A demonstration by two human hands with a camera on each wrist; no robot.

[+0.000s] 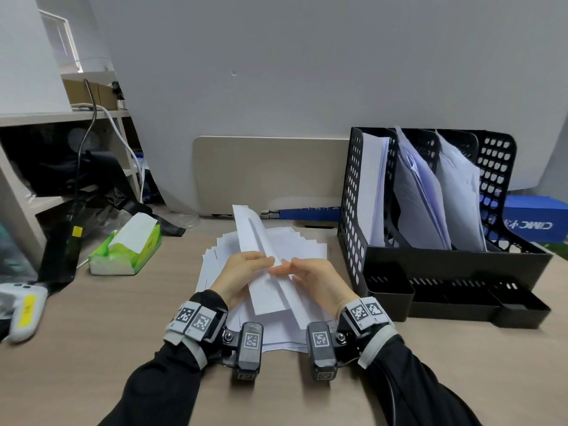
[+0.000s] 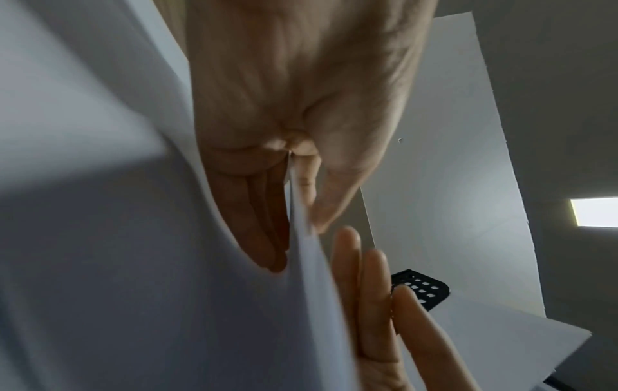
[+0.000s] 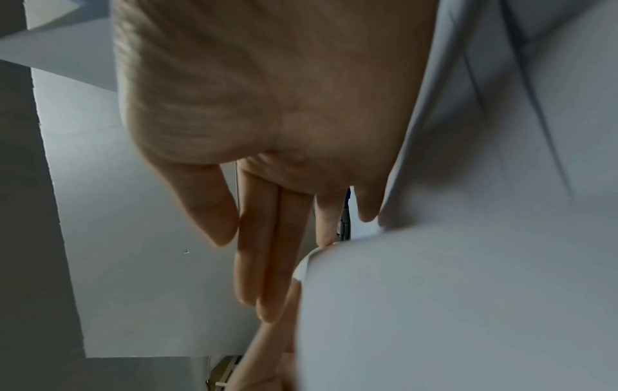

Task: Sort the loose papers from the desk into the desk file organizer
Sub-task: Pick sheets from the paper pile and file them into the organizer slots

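Note:
A small bundle of white sheets stands on edge above the fanned pile of loose papers on the desk. My left hand pinches the sheets between thumb and fingers. My right hand lies against the sheets' other side with straight fingers, beside the paper. The right hand's fingers also show in the left wrist view. The black mesh file organizer stands to the right, all three of its slots holding papers.
A green tissue box sits left of the pile, and a white controller with a yellow label lies at the desk's left edge. Black gear and cables crowd the far left. A blue box sits behind the organizer.

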